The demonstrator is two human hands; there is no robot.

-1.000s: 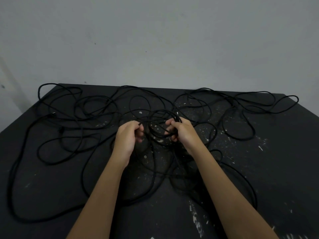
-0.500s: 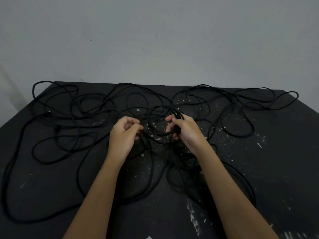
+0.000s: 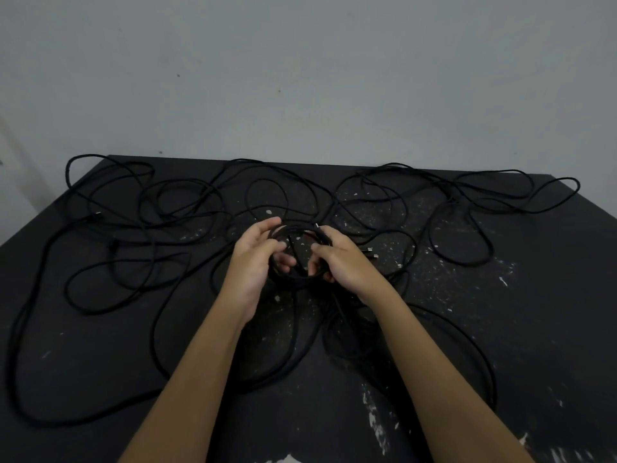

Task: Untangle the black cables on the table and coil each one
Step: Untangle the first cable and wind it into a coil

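The black table (image 3: 500, 329), speckled with white paint, stands against a grey wall (image 3: 300, 78). My left hand (image 3: 253, 262) and right hand (image 3: 347, 262) both grip one small cable coil (image 3: 295, 278) among loose black cables (image 3: 187, 213).

The cables (image 3: 197, 215) are matte black all along, and the small coil (image 3: 293, 228) of the same cord is just as black, with only a pale silvery plug tip (image 3: 316, 225) standing out on it. The counter (image 3: 551, 295) is a dark charcoal black, freckled with fine whitish specks through its middle and marked by bigger white paint smears (image 3: 374, 419) toward its near edge. The wall (image 3: 300, 78) is a plain pale grey with a few tiny dark spots
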